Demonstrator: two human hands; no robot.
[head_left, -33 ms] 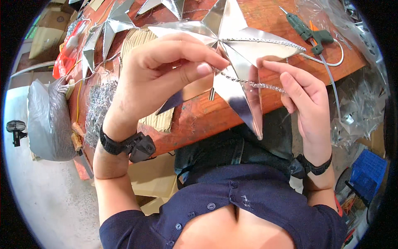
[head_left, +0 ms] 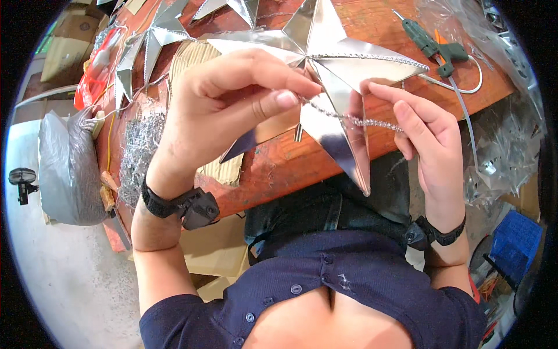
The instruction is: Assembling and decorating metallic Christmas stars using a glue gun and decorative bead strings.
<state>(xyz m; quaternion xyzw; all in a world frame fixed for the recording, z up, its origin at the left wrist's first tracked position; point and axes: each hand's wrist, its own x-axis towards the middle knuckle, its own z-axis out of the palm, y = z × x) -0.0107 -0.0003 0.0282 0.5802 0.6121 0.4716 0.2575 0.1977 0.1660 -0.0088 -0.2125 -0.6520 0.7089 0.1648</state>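
While the left hand (head_left: 226,99) pinches the silver bead trim (head_left: 354,119) at its fingertips, the right hand (head_left: 427,134), fingers loosely apart beneath, should keep it taut along the foil star (head_left: 334,58) ridge.

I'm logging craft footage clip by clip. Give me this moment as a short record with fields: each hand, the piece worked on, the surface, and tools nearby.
Left hand: pinches one end of a thin silver beaded trim
Right hand: fingers support the trim's other end
Piece: large shiny silver folded five-point star, held above the table edge
Surface: reddish-brown wooden table
Tools: green glue gun, far right
Other: more silver stars, far left
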